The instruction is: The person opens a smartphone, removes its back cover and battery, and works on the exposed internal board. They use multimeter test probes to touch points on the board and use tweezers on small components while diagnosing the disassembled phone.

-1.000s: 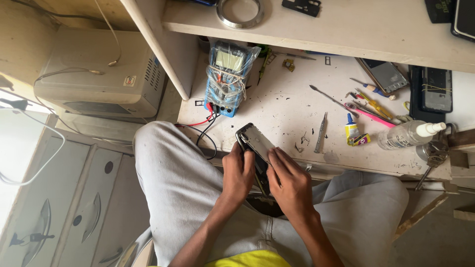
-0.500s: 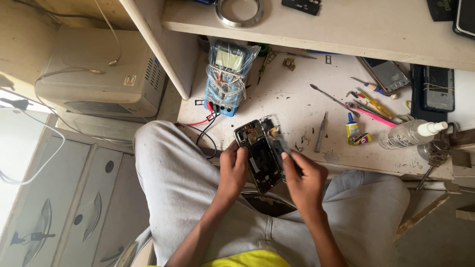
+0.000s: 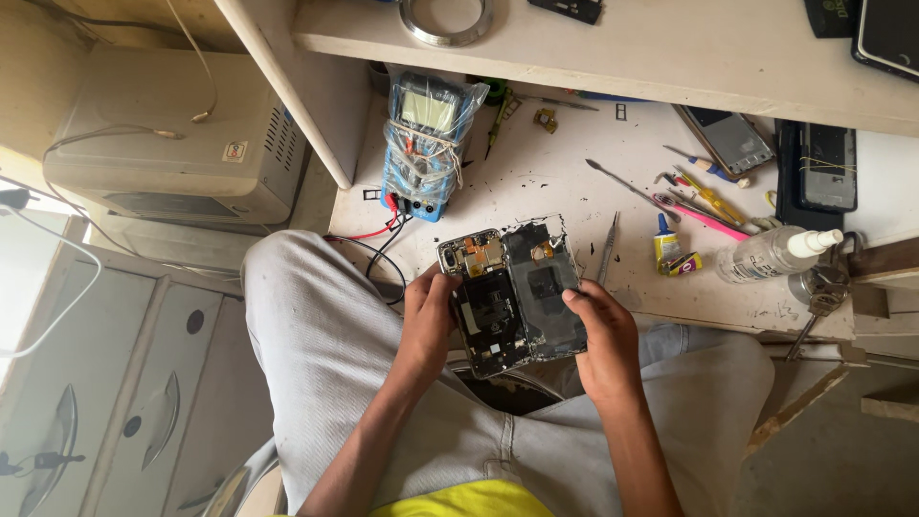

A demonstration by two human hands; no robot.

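Left hand [image 3: 428,316] grips the opened black phone body [image 3: 486,304]; right hand [image 3: 603,335] clasps its detached dark back panel [image 3: 548,287].

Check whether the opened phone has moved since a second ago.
Yes. The opened phone, held by the left hand and right hand, has opened out and shifted up toward the multimeter and onto the desk edge.

A pale, scuffed worktable [image 3: 536,182] filled the upper centre of the frame, its surface marked with dark specks. A shelf [image 3: 670,57] ran across the top edge, carried on a slanting support [image 3: 287,91]. A beige box [image 3: 172,144] sat at upper left. A grey cabinet [image 3: 105,383] occupied the lower left. Bare floor [image 3: 842,450] showed at lower right. Daylight was even.
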